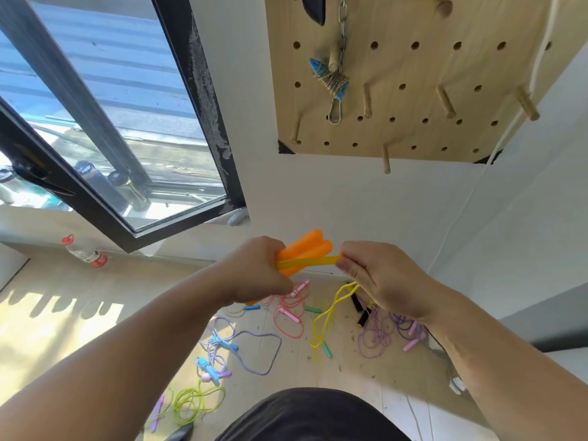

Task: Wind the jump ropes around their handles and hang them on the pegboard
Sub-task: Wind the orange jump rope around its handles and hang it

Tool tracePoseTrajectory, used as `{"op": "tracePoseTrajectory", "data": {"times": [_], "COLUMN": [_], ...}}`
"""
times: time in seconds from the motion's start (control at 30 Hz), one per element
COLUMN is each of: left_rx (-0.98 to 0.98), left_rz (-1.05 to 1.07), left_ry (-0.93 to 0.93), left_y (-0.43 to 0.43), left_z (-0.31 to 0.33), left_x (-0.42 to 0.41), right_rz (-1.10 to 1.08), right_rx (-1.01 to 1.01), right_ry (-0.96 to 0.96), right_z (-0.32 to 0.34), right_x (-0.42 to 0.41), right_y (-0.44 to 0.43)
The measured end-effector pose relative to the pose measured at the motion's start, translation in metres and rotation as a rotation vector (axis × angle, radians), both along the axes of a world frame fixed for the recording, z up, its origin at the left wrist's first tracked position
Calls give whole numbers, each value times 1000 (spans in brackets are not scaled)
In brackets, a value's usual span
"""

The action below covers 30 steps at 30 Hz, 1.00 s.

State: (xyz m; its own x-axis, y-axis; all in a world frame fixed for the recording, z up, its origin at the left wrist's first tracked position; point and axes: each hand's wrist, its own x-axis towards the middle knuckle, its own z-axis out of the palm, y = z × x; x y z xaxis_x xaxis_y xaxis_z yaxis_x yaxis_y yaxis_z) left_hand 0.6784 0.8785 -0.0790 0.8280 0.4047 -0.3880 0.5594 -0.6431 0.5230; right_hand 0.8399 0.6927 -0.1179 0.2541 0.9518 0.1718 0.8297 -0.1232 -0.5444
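My left hand (pixel 254 268) grips two orange jump-rope handles (pixel 310 248) held side by side, tips pointing up and right. A yellow rope (pixel 307 261) runs taut across them to my right hand (pixel 378 278), which pinches it; the loose yellow rope (pixel 327 313) dangles below that hand toward the floor. The wooden pegboard (pixel 420 65) hangs on the wall above, with several bare wooden pegs (pixel 445 101). A wound blue-handled rope (pixel 331 78) hangs from one peg beside a chain.
Several loose jump ropes lie on the floor below: pink (pixel 289 310), blue-and-white (pixel 241 348), purple (pixel 391 332), green (pixel 194 402). An open window (pixel 105 122) is at left, a plastic bottle (pixel 86 252) on the floor under it. A white cord (pixel 471 198) runs down the wall.
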Motion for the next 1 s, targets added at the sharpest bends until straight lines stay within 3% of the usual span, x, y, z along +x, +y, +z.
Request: {"op": "tracePoseTrajectory", "data": {"times": [0.27,0.4,0.5,0.63,0.87,1.0], "left_rx": [-388,-487,-317,-39,320,413], "left_rz": [-93,-220,-380,-490,-475,-252], "left_ry": [-14,138,312,456,435,272], "left_y": [2,-4,-12,-9,9,27], "left_z": [26,30,27,19,7,1], "left_x": [-6,-3,0,9,22,29], "right_rz": [174,323,446,527,372,152], "right_rx": [10,-59,-190,-285,-463,-439], "right_ry": [-250,-461,-684,-756,-693,-368], "right_z": [8,19,27,48,63,61], "right_x": [9,17,26,17,-7,-1], "right_y": [5,21,35,51,68,56]}}
